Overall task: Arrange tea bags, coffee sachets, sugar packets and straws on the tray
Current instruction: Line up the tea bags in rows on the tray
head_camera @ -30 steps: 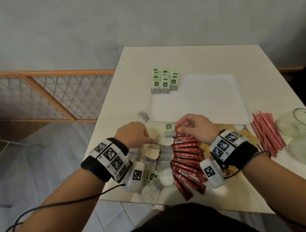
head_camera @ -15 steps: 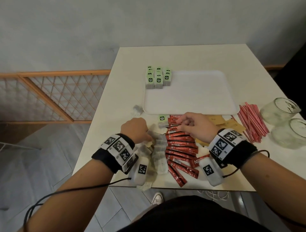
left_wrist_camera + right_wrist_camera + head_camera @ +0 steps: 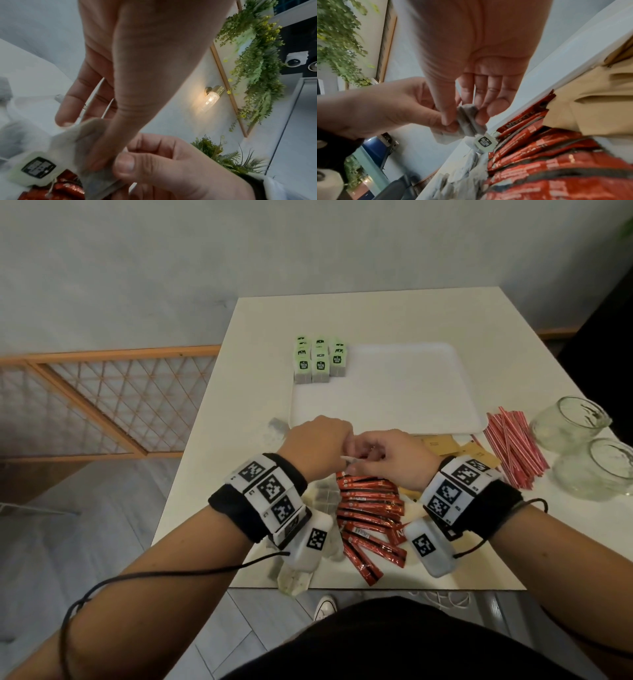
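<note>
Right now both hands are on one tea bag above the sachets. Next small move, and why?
Probably carry the tea bag up to the tray and set it beside the green-tagged tea bags stacked at its far left corner. Left hand and right hand both pinch it, its tag dangles free, and that stack is the tray's only contents.

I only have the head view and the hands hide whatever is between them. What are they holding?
Observer: A tea bag; the left hand and the right hand both pinch it.
Operator: Does it have a tag?
Observer: Yes, a pale green tag hangs just below it on a string.
Operator: What lies under the tag?
Observer: The red coffee sachets, fanned on the table.
</note>
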Demonstrator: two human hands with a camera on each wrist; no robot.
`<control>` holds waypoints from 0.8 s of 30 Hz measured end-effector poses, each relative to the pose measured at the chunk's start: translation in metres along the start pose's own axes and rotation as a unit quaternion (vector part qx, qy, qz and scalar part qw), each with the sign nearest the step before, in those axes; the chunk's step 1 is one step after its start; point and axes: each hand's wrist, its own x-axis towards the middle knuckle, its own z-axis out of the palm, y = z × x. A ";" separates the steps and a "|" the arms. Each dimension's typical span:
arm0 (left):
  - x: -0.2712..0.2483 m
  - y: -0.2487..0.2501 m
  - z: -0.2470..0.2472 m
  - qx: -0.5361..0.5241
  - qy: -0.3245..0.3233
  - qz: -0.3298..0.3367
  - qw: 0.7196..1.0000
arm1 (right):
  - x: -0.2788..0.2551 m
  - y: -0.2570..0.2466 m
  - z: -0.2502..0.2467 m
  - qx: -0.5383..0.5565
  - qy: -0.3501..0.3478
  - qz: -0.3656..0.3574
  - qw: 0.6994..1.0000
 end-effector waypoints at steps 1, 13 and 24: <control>-0.002 -0.001 0.000 -0.030 -0.005 0.003 1.000 | 0.000 0.002 0.001 -0.013 -0.002 0.002 1.000; -0.059 -0.037 0.040 0.175 -0.230 -0.038 0.957 | 0.000 0.013 0.004 0.043 0.015 0.048 0.998; -0.032 -0.058 0.027 0.184 -0.097 -0.079 0.975 | -0.008 0.017 -0.003 0.067 0.051 0.070 0.994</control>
